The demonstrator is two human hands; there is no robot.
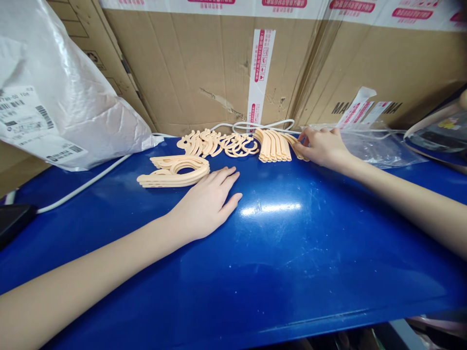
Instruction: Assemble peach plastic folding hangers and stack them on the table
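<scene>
My left hand (207, 201) lies flat on the blue tabletop, fingers stretched out and nothing in them. Beside it is a stack of beige plastic pieces (175, 181) with a rounded opening; they look like folded hanger parts. Farther back, my right hand (323, 147) pinches a curved beige arm piece (299, 151) at the right end of a row. The rest of that row, several similar curved arm pieces (274, 146), stands close together to its left. Left of the row lie beige hooks (241, 145) and more beige shaped pieces (200, 142), overlapping one another.
Large cardboard boxes (204, 63) form a wall behind the blue table (277, 272). A white plastic parcel bag (73, 92) leans at the left, near a black object (14, 221) and a white cable (85, 187). Clear plastic bags (375, 148) lie at the back right.
</scene>
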